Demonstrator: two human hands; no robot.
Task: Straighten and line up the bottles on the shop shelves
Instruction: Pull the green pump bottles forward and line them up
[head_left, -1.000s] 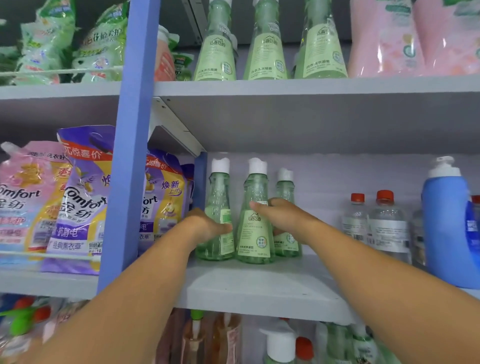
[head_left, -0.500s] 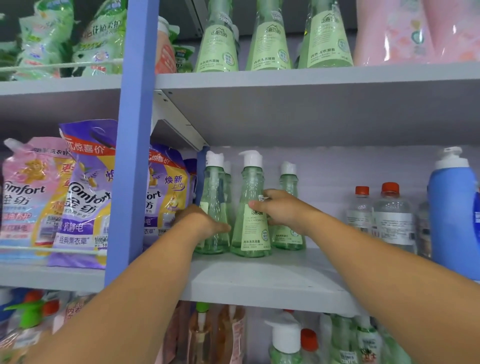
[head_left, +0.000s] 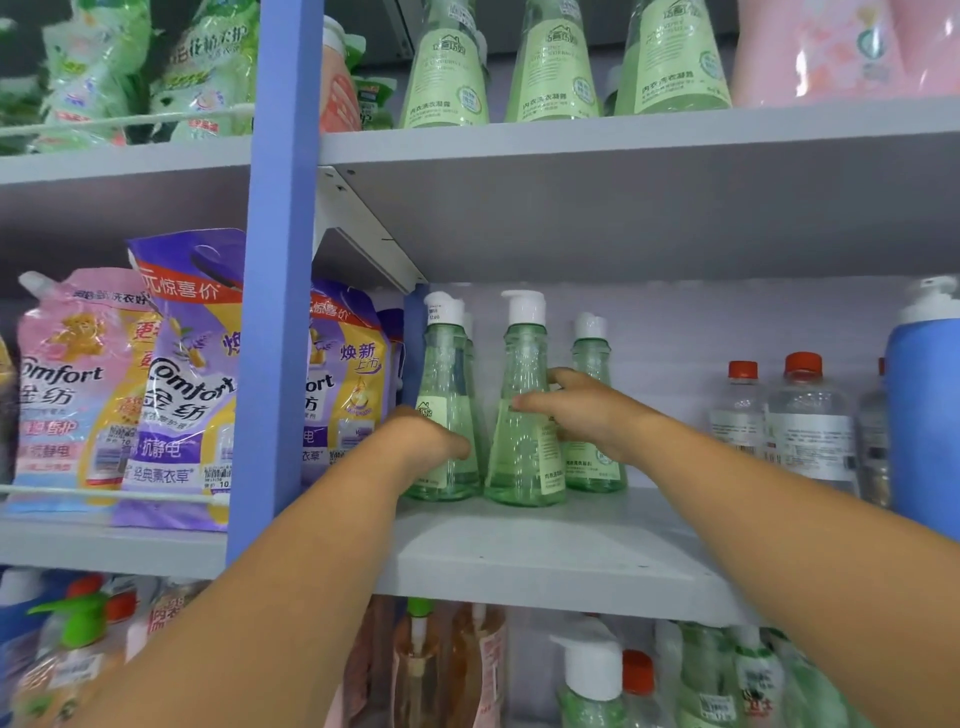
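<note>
Two hands work: my left hand (head_left: 423, 441) grips the left green bottle (head_left: 443, 415), my right hand (head_left: 582, 413) holds the middle bottle (head_left: 524, 415) on the grey shelf (head_left: 545, 551). I should turn each slowly, labels front, bases flat.

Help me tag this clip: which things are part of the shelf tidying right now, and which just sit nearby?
In use: left green pump bottle, middle green pump bottle, left hand, right hand.
Nearby: clear red-capped bottles, blue jug, purple softener pouches.

My arms are bare from the frame's edge to the wrist, with no sleeves showing. My left hand (head_left: 423, 441) and right hand (head_left: 584, 410) wear nothing.
</note>
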